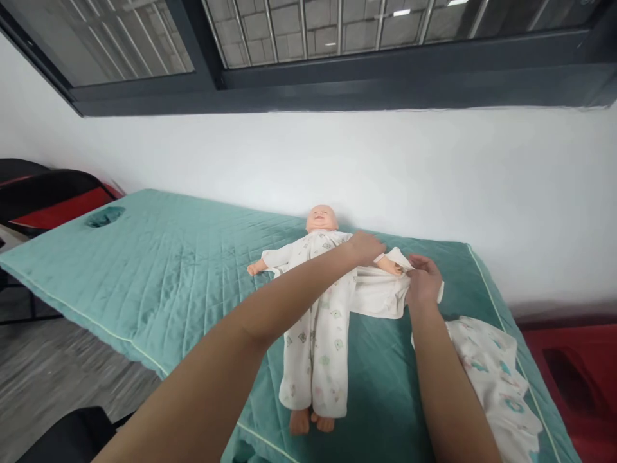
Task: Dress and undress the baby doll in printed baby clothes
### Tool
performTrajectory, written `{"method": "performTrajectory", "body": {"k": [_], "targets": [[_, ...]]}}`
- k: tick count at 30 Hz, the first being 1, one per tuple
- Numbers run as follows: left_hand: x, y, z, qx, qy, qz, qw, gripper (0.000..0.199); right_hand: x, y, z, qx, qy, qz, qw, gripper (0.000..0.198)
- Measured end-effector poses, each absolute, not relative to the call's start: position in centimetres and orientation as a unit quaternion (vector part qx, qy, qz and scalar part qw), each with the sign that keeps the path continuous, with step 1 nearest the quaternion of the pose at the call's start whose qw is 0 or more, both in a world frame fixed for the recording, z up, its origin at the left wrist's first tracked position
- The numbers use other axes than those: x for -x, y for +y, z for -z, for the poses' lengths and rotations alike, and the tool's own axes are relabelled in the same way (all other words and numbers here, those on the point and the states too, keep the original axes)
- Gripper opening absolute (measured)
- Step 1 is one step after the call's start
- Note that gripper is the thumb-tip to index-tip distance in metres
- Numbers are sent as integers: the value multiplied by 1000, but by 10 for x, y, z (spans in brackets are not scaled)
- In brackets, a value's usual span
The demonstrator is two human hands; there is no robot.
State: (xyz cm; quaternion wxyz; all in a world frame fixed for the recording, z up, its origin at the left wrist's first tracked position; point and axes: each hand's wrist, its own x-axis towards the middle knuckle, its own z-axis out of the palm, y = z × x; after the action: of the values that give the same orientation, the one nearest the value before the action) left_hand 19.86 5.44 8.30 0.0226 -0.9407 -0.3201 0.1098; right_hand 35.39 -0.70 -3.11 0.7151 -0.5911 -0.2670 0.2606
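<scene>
A baby doll [322, 222] lies on its back on a green quilted cover, dressed in white printed clothes [332, 341] with its feet bare. My left hand [367, 248] is closed around the doll's upper arm at the sleeve, and the doll's small hand [389, 265] sticks out beyond it. Beside that small hand, my right hand [424, 278] pinches the edge of a white cloth garment [380, 294], which spreads out next to the doll's side. My right fingertips are partly hidden by the fabric and the hand itself.
The green padded bed [193, 276] has a face hole [106, 217] at its left end. Another white printed garment [501, 379] lies near the right edge. A red plastic object [578, 379] stands right, black and red chairs [58, 199] left. A white wall [289, 161] backs the bed.
</scene>
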Motion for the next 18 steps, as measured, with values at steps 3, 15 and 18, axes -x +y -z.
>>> {"method": "performTrajectory", "body": {"k": [3,15,18], "targets": [[-194,48,-82,947,-309,-91,18,33,-354,-8,29,566,-245,-275,737,32],[-137,0,-73,893,-433,121,-18,25,-318,-34,0,500,-364,-66,783,13],[-80,-22,-59,788,-518,317,-105,21,-290,-44,0,523,-531,-176,643,19]]}}
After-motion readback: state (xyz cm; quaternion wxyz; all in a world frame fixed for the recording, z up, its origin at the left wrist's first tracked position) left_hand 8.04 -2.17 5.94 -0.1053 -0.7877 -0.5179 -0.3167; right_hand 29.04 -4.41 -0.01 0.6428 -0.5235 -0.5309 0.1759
